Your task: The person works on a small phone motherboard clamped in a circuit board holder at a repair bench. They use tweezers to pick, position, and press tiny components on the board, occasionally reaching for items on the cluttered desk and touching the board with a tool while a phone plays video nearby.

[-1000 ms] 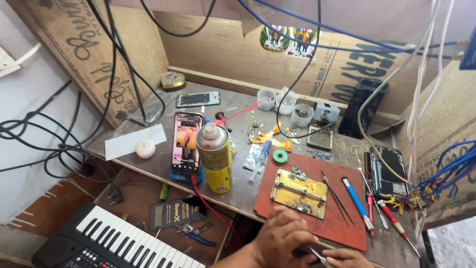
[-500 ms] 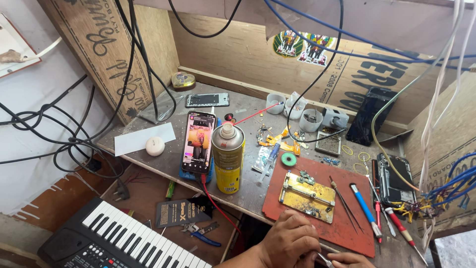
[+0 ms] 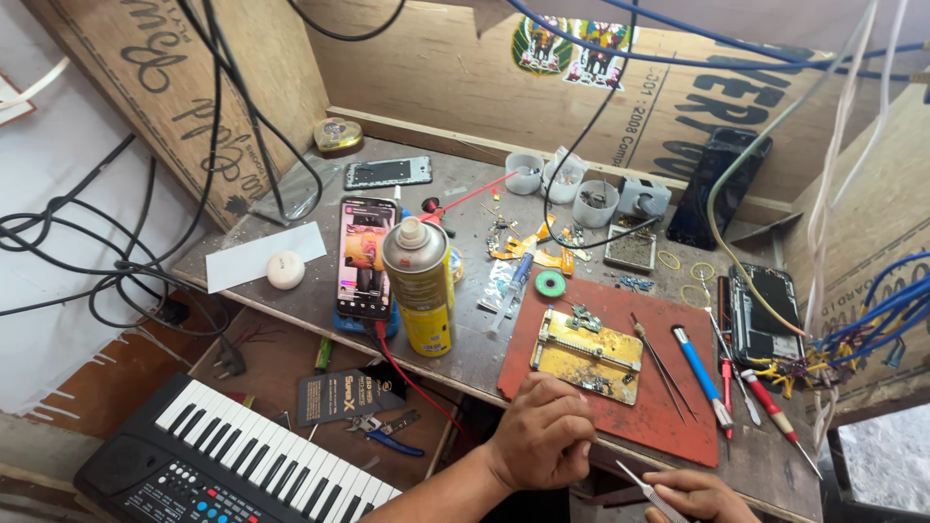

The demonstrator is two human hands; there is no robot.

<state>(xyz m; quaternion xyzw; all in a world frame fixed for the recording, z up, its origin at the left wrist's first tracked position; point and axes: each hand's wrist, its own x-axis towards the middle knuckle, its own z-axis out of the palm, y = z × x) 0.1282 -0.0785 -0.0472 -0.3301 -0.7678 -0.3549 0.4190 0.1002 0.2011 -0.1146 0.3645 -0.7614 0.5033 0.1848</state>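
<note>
My left hand (image 3: 542, 431) rests as a curled fist on the near edge of a red work mat (image 3: 659, 416). It is just in front of a yellow metal board holder (image 3: 586, 353) that carries a small circuit part. Whether its fingers pinch anything is hidden. My right hand (image 3: 693, 494) sits at the bottom edge of the view. It grips metal tweezers (image 3: 644, 489) that point left toward my left hand.
A yellow spray can (image 3: 421, 291) and a lit phone (image 3: 365, 257) stand left of the mat. A blue-handled tool (image 3: 702, 373), red screwdrivers (image 3: 770, 407) and an opened phone (image 3: 765, 315) lie to the right. Small cups (image 3: 562, 179) stand at the back. A toy keyboard (image 3: 242, 460) and blue pliers (image 3: 387, 436) lie on the lower shelf. Cables hang overhead.
The view has drifted a little, so the bench sits slightly further right and higher in frame. Both hands stay at the mat's near edge, with the tweezers still in my right hand.
</note>
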